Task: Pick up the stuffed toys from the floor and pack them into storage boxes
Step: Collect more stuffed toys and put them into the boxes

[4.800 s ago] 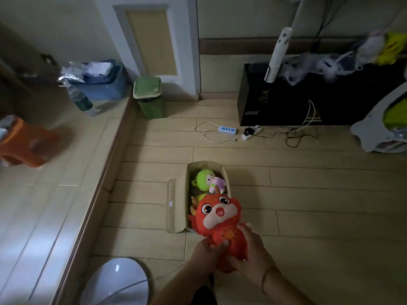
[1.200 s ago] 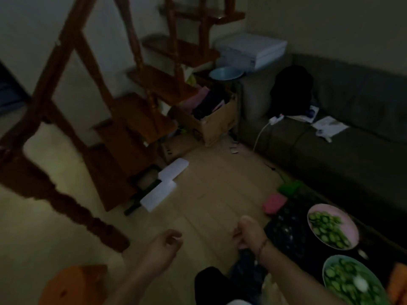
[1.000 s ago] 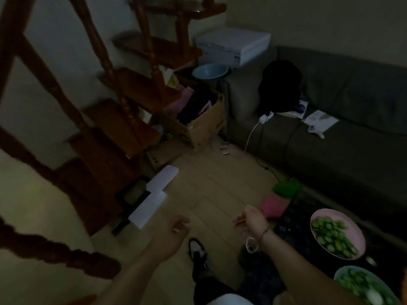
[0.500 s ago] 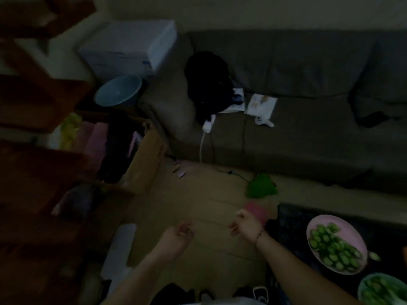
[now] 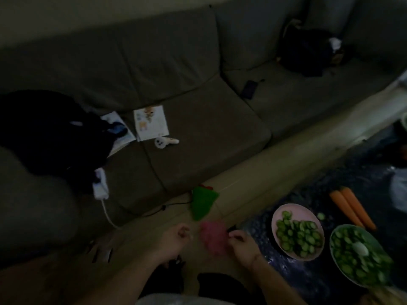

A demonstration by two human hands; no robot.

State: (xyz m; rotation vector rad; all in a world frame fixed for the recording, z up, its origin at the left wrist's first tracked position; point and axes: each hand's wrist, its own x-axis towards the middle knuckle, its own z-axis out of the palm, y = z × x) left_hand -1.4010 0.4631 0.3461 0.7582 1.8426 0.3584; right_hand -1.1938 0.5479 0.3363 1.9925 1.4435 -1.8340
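A pink stuffed toy [image 5: 213, 238] lies on the wooden floor between my two hands. A green stuffed toy [image 5: 201, 203] lies just beyond it, against the sofa's foot. My left hand [image 5: 174, 239] hovers left of the pink toy with fingers loosely curled and nothing in it. On the toy's right edge, my right hand [image 5: 243, 243] is curled too; whether it touches the toy is unclear in the dark blur. No storage box is in view.
A grey sofa [image 5: 198, 133] fills the back, with a black bag [image 5: 50, 133], papers [image 5: 150, 123], a white power strip [image 5: 100, 184] and cable. At right a dark low table [image 5: 308, 274] holds two plates of cucumber slices [image 5: 297, 232] and carrots [image 5: 350, 205].
I put the red toy in the box earlier and turned away. Within the last second my view swung right from the stairs to the sofa, and both hands closed in on the pink toy.
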